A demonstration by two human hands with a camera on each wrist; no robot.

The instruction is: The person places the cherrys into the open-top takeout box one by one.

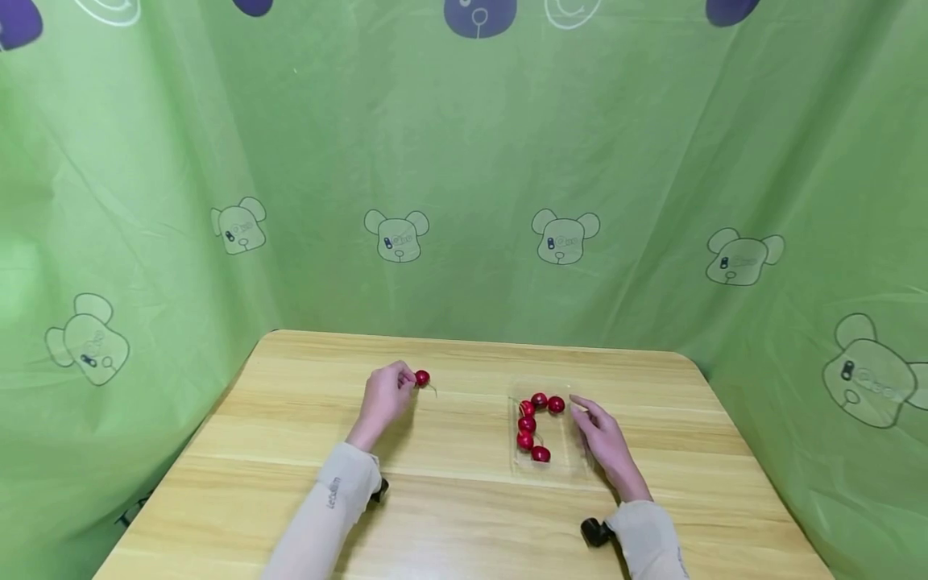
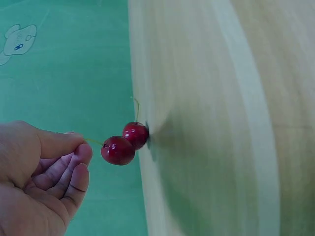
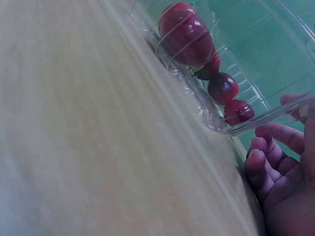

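Observation:
My left hand [image 1: 387, 395] pinches a cherry [image 2: 118, 150] by its thin green stem, at the left of the table. Behind that fruit, in the left wrist view, another cherry [image 2: 136, 134] sits on the tabletop with its stem out to the side. The head view mostly hides the held cherry behind my fingers. At the right, my right hand [image 1: 605, 439] grips the near side wall of a clear plastic box [image 1: 518, 469], a digit over the rim and the other fingers outside. Several red cherries [image 1: 527, 424] lie inside, mostly along its left side.
The light wooden table [image 1: 464, 524] has rounded far corners. Green curtains [image 1: 478, 298] with bear faces hang behind it and at both sides. A black wrist camera [image 1: 596, 532] sits by my right sleeve.

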